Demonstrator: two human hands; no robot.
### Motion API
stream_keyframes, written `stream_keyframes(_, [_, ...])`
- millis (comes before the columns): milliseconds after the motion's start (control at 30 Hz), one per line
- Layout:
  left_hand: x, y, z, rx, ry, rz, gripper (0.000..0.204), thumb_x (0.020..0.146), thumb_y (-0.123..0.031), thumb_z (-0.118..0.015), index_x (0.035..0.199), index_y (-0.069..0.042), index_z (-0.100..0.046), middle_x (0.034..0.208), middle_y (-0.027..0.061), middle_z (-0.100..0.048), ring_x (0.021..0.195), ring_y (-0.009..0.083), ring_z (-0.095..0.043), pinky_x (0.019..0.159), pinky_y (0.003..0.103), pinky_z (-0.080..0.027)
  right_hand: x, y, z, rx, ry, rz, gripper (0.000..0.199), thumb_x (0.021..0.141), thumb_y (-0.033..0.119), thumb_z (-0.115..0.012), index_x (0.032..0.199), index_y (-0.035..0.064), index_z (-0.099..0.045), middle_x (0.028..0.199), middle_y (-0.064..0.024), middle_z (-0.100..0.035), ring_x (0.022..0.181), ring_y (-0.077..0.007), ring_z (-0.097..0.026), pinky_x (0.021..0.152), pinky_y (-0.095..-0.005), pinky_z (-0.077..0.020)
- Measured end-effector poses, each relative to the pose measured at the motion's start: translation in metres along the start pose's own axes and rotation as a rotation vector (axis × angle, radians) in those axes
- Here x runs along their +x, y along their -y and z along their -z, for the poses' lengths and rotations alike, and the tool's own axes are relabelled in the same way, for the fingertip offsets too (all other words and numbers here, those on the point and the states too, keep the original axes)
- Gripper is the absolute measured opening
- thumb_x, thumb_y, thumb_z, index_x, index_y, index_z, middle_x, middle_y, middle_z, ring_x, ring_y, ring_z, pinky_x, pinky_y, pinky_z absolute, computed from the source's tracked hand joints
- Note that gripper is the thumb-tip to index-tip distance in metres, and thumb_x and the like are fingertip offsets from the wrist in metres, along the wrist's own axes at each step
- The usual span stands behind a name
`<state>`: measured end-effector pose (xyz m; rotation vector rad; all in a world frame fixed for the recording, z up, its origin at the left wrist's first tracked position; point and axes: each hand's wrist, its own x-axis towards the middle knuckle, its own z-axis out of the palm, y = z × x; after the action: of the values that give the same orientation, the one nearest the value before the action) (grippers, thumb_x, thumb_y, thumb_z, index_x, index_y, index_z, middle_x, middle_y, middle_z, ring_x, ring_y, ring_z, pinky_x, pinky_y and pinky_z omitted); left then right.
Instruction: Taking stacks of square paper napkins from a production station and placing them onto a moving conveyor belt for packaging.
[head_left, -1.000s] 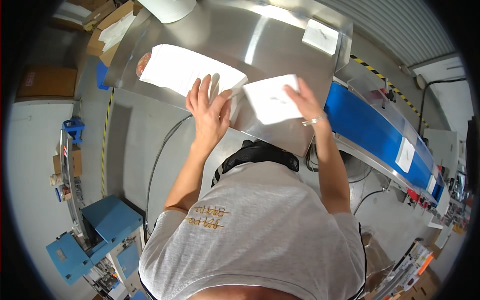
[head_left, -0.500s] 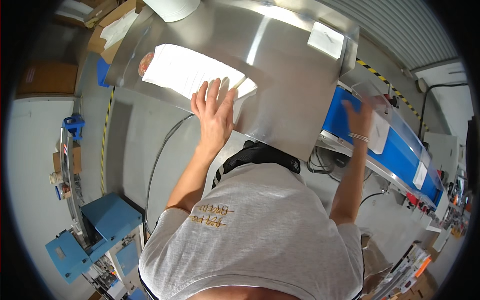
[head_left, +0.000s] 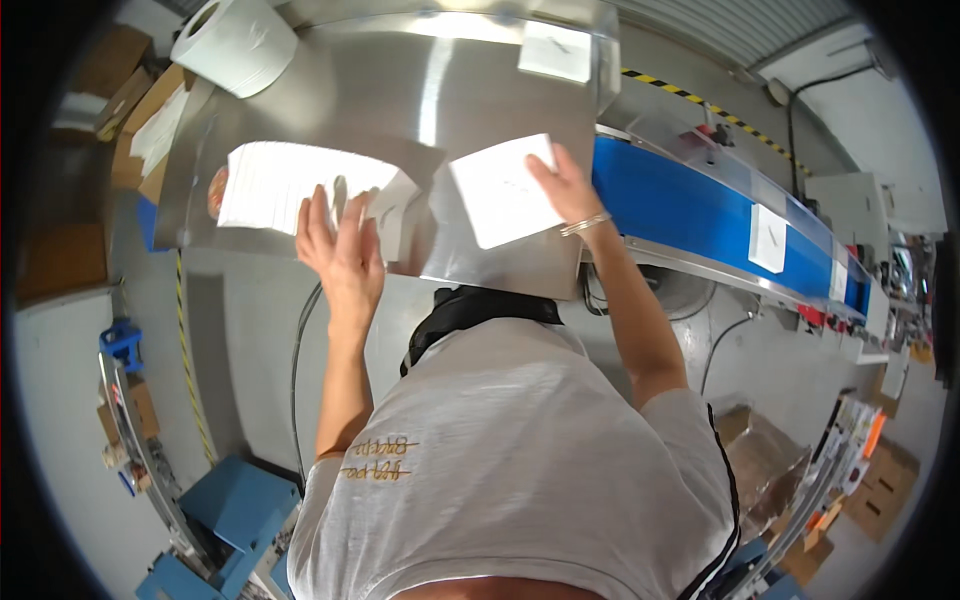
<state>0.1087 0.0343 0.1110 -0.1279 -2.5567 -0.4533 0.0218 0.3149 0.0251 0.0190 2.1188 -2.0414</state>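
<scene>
My right hand [head_left: 568,190] pinches the right edge of a flat white square packet [head_left: 500,195], thumb on top, above the right part of the steel table [head_left: 500,100]. A leaning row of similar white packets [head_left: 280,190] lies along the table's near left side. Over the right end of that row is my left hand [head_left: 342,255], fingers spread and touching the last packets. At the row's far left end sits a reddish round object [head_left: 217,190], partly covered; its kind is unclear.
A blue conveyor belt [head_left: 680,205] with a clear side guard runs off to the right, carrying white packets [head_left: 768,238]. Another packet [head_left: 555,52] lies at the table's back right. A large white roll [head_left: 235,50] stands back left, near an open cardboard box [head_left: 150,130].
My right hand has come from the belt to the table, bringing a white packet with it. My left hand stays at the row. The view has shifted to the right.
</scene>
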Motion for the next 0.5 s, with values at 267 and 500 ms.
stream_keyframes(267, [-0.001,0.006,-0.004,-0.004,0.036,-0.033,0.034,0.083,-0.004,-0.059,0.116,-0.012,-0.062,0.135,0.0163,-0.043,0.126,0.0374,-0.034,0.103,0.051,-0.024,-0.028,-0.054,0.216,-1.03,-0.769,-0.256,0.059,0.08,0.05,-0.062,0.115,0.0035,-0.056,0.11,-0.0206,-0.061,0.099,-0.0373,-0.058,0.087,-0.0386,-0.0446])
stream_keyframes(500, [0.001,0.005,-0.006,-0.117,0.06,-0.008,0.03,0.076,-0.001,-0.062,0.102,-0.014,-0.069,0.136,0.0146,-0.042,0.129,0.0386,-0.031,0.104,0.054,-0.02,-0.017,0.015,0.08,-0.795,-0.242,0.327,0.053,0.073,0.023,-0.074,0.12,0.0076,-0.053,0.114,-0.0124,-0.059,0.102,-0.0316,-0.057,0.085,-0.0387,-0.0471])
